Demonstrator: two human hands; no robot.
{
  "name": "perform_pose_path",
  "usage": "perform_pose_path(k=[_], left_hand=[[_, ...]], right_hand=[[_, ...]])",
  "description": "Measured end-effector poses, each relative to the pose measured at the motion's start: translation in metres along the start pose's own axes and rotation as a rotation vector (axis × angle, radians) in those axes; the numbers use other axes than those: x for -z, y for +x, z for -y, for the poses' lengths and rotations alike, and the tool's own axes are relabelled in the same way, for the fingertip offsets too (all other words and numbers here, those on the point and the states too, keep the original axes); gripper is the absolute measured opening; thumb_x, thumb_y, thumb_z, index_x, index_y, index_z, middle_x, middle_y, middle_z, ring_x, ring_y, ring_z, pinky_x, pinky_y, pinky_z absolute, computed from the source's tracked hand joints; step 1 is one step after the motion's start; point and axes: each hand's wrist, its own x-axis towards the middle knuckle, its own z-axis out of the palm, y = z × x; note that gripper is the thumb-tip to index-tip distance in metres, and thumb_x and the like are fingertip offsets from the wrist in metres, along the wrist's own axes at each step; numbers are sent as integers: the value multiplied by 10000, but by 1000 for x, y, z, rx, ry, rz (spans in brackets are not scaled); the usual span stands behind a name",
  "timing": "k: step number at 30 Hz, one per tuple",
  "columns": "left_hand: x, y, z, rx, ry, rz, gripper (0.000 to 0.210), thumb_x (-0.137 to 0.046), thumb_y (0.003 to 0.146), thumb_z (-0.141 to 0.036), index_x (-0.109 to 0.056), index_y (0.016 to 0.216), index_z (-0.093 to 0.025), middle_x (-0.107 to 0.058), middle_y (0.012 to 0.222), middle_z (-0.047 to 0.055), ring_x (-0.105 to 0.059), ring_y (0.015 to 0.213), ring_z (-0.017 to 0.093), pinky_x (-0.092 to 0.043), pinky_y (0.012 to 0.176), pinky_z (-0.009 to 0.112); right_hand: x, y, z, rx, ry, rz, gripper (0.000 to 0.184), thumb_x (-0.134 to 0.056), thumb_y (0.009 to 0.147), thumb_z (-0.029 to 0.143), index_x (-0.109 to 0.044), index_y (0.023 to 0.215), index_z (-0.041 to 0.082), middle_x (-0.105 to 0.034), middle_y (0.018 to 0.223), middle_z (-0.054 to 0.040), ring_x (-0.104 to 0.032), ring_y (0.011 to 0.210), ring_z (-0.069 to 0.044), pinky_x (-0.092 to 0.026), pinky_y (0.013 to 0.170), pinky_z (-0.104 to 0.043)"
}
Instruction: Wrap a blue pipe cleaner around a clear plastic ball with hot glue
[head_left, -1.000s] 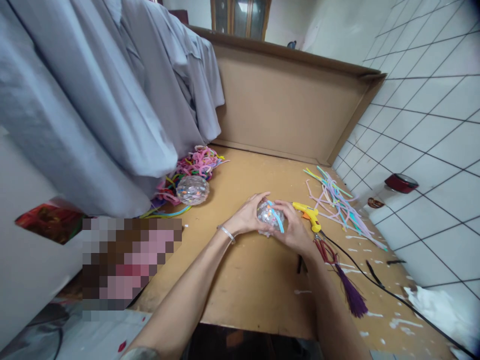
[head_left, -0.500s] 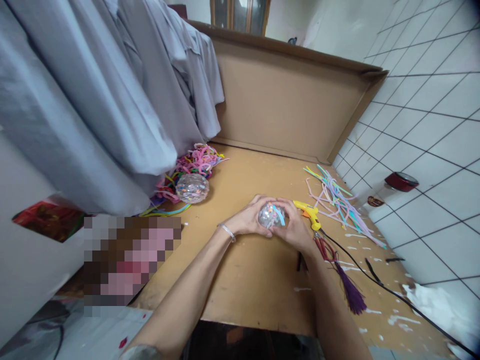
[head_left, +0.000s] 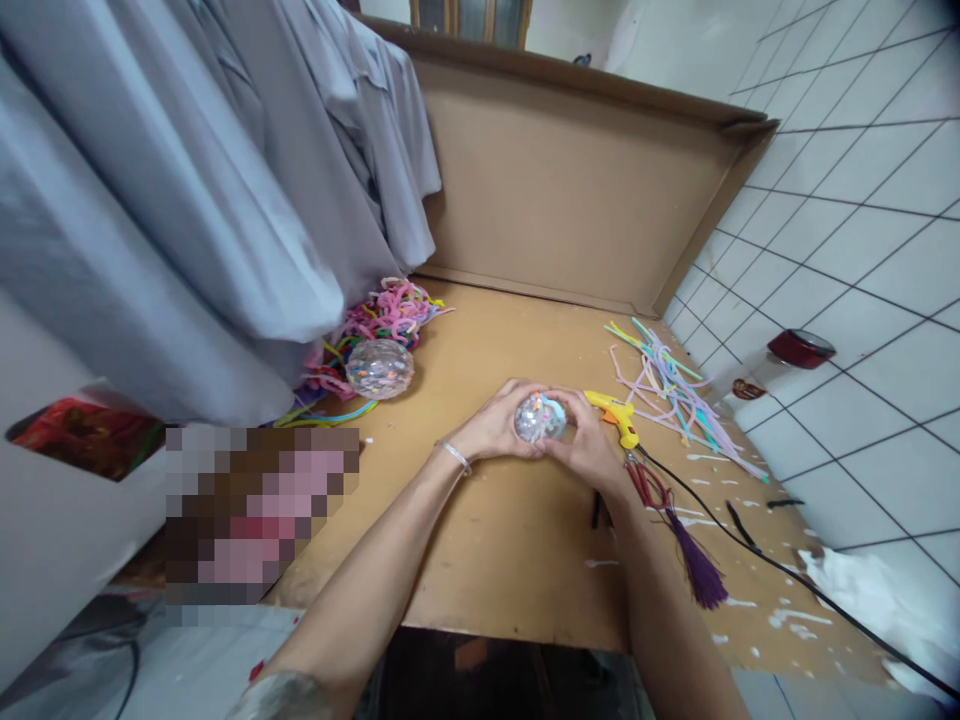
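Observation:
Between my two hands is a small clear ball [head_left: 537, 419] with coloured bits and a pale blue strip showing in or on it. My left hand [head_left: 501, 420] curls around its left side, a clear band at the wrist. On the opposite side my right hand [head_left: 590, 440] grips it with thumb and fingers. Just right of that hand lies a yellow glue gun [head_left: 616, 416] with a black cord. Below the gun are red-handled scissors [head_left: 646, 482] and a purple tassel [head_left: 696, 560].
A larger clear ball [head_left: 380, 369] rests by a heap of colourful pipe cleaners [head_left: 390, 312] at left. Pastel pipe cleaners [head_left: 667, 390] lie at right, near a red-lidded jar [head_left: 780, 360]. Cardboard [head_left: 555, 180] stands behind; grey cloth [head_left: 300, 170] hangs left. White tissue [head_left: 862, 600] lies at right.
The ball has turned a little in my hands, and the pale blue strip now sits nearer its upper right edge. The whole view has shifted slightly.

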Motion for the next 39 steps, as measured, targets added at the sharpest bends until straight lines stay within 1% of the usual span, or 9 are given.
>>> perform_pose_path(k=[5, 8, 11, 16, 19, 22, 29, 34, 39], left_hand=[[-3, 2, 4, 124, -57, -67, 864, -856, 524, -303, -519, 1313, -204, -539, 1298, 116, -517, 1224, 322, -393, 1089, 480], [-3, 4, 7, 216, -188, -101, 882, -861, 510, -298, -511, 1310, -173, -553, 1308, 126, -527, 1220, 316, -395, 1085, 474], [0, 5, 4, 304, -356, -113, 872, -846, 515, -277, -491, 1300, -142, -590, 1266, 129, -560, 1173, 294, -417, 1057, 455], [6, 4, -4, 343, -599, -146, 783, -837, 561, -307, -509, 1252, -142, -629, 1200, 113, -600, 1095, 252, -464, 996, 396], [7, 3, -5, 349, -694, -157, 668, -826, 592, -318, -556, 1176, -137, -644, 1148, 104, -612, 1053, 241, -485, 954, 373], [6, 3, -5, 370, -764, -158, 624, -829, 600, -301, -573, 1145, -135, -652, 1122, 97, -621, 1021, 228, -492, 941, 368], [7, 2, -4, 380, -765, -149, 650, -857, 580, -317, -576, 1139, -142, -653, 1111, 93, -617, 1015, 230, -485, 933, 372], [9, 2, -4, 346, -690, -103, 762, -882, 540, -342, -539, 1191, -145, -635, 1172, 111, -602, 1079, 248, -467, 976, 385], [3, 6, -2, 358, -564, -208, 869, -887, 486, -289, -495, 1247, -141, -632, 1186, 112, -608, 1080, 246, -476, 982, 394]], right_hand=[[0, -1, -4, -79, 82, -42, 523, -705, 747, 379, -546, 1225, 241, -545, 1291, -103, -508, 1262, -267, -454, 1053, -460], [-1, -1, -3, -150, 149, -40, 520, -696, 763, 418, -542, 1225, 237, -534, 1325, -115, -510, 1271, -265, -489, 1015, -445], [-2, 0, -1, -186, 227, -30, 569, -699, 771, 460, -515, 1266, 248, -524, 1365, -115, -491, 1307, -263, -473, 1048, -456], [-2, -1, 4, -141, 280, 35, 751, -764, 717, 487, -453, 1361, 258, -485, 1423, -116, -489, 1322, -271, -423, 1115, -468], [-2, -1, 6, -102, 258, 57, 856, -776, 697, 509, -404, 1423, 250, -433, 1472, -128, -437, 1370, -289, -383, 1148, -473], [-4, 0, 5, -103, 257, 56, 872, -772, 703, 507, -394, 1443, 242, -424, 1479, -132, -421, 1383, -292, -365, 1158, -477], [-11, 0, 1, -164, 295, -9, 820, -808, 661, 453, -477, 1382, 242, -479, 1430, -112, -486, 1319, -284, -413, 1118, -458], [-11, 0, 2, -165, 387, -30, 777, -835, 627, 394, -507, 1314, 240, -514, 1375, -112, -535, 1263, -271, -462, 1069, -441], [-15, 1, 0, -96, 314, -59, 732, -802, 661, 378, -500, 1312, 235, -529, 1363, -113, -526, 1261, -271, -444, 1065, -453]])
